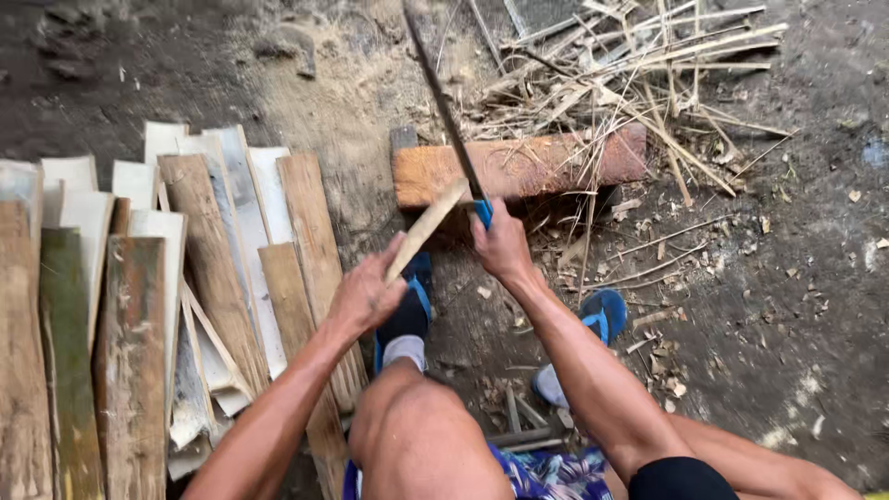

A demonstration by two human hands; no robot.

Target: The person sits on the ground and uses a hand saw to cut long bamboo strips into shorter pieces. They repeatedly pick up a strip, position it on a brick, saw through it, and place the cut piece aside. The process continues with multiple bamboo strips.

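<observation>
Dirt ground (796, 306) carried wood block (519, 167), split bamboo slats (185, 278) stacked at left, heap of thin strips (639, 65) behind block, scattered chips (667, 370), sandalled feet (602, 319).

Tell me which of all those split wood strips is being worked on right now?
The pale narrow strip gripped in the left hand, its tip against the orange block. The other strips lie stacked on the ground at left.

Wood, metal and bare earth
A dull metal blade (443, 106) is seen over a rough wooden block (519, 167); matt split wooden slats (213, 250) are laid on dusty ground (796, 306).
</observation>
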